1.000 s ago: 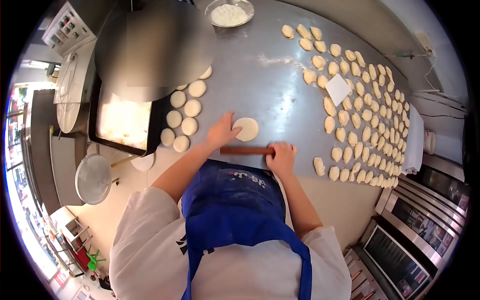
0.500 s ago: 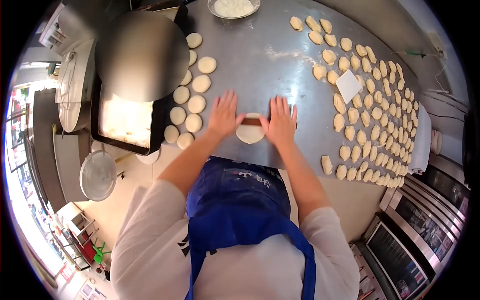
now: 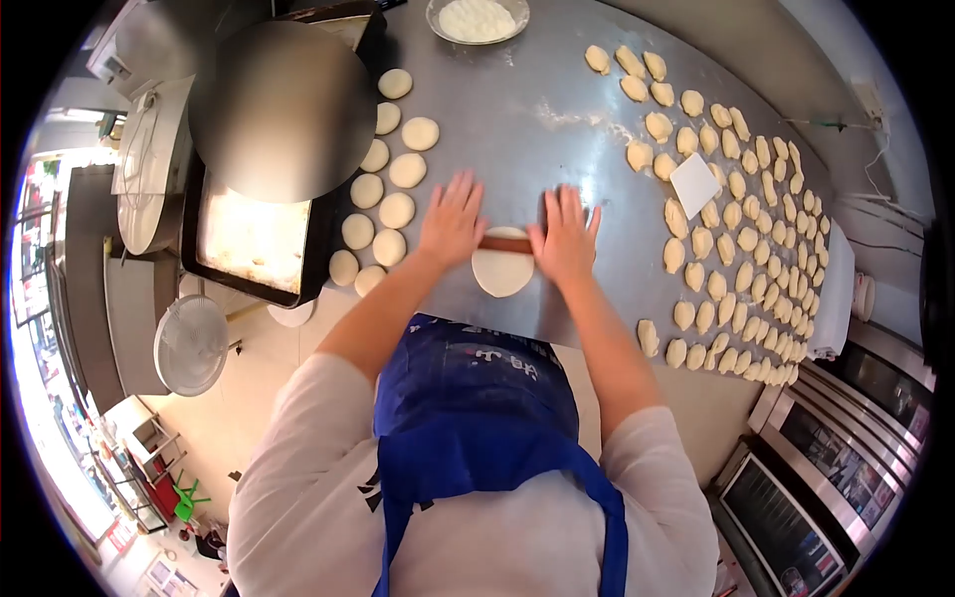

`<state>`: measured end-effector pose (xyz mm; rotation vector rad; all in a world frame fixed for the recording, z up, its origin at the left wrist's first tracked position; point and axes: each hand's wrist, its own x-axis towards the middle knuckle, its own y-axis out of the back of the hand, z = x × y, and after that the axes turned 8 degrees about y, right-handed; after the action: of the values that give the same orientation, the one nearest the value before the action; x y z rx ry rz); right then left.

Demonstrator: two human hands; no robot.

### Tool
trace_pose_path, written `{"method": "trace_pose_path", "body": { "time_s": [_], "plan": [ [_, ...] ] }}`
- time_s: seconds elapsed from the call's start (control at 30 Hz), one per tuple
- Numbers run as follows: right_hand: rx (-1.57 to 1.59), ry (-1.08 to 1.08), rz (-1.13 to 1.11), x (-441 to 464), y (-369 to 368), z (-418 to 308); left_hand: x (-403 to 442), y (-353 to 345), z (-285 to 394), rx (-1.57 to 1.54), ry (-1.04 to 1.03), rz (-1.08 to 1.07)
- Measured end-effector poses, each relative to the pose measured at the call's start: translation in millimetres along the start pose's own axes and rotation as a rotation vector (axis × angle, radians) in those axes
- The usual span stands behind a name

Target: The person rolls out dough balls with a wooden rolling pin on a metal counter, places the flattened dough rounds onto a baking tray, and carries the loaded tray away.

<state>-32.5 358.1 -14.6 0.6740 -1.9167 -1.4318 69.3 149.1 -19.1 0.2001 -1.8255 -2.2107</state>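
A brown wooden rolling pin [image 3: 506, 244] lies across a flattened piece of dough [image 3: 501, 274] at the table's near edge. My left hand [image 3: 453, 221] presses on the pin's left end, palm down, with its fingers stretched forward. On the right end rests my right hand [image 3: 566, 239], also palm down with its fingers stretched out flat. Both thumbs point inward along the pin. The pin's ends are hidden under my palms. The dough is roughly oval, its near part showing below the pin.
Several round dough pieces [image 3: 396, 210] line the left, beside a dark baking tray [image 3: 316, 249]. A bowl of white flour [image 3: 477, 20] stands at the back. Many shaped dough pieces [image 3: 701, 243] cover the right, with a white scraper [image 3: 695, 186] among them. The steel table [image 3: 497, 119] carries all this.
The dough under the pin looks slightly longer toward me. Both hands stay on the pin, with only a small shift. The whole view has tilted slightly.
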Motion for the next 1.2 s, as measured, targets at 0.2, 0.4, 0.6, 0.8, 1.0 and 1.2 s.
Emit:
{"method": "trace_pose_path", "body": {
  "time_s": [0.2,0.4,0.6,0.8,1.0,1.2],
  "plan": [
    [-0.029,0.082,0.055,-18.8,-11.3,3.2,-9.7,-40.4,28.1,-0.133,-0.164,-0.103],
    [0.148,0.046,0.049,-139.4,-2.1,-20.6,-6.7,-10.2,22.5,-0.308,0.07,-0.429],
    [0.14,0.052,0.066,-128.4,4.2,-13.1,-77.1,35.2,36.5,-1.039,0.233,-0.21],
    [0.135,0.094,-0.041,-125.3,7.7,-9.3,-129.2,90.1,-74.1,-1.889,0.832,0.288],
    [0.075,0.12,-0.01,-121.0,6.1,-14.5,-148.9,160.5,-251.0,-2.056,0.998,0.376],
    [-0.001,0.065,-0.066,-123.6,5.2,-17.0,-141.8,128.7,-290.6,-2.17,1.243,0.0]
  ]
}}
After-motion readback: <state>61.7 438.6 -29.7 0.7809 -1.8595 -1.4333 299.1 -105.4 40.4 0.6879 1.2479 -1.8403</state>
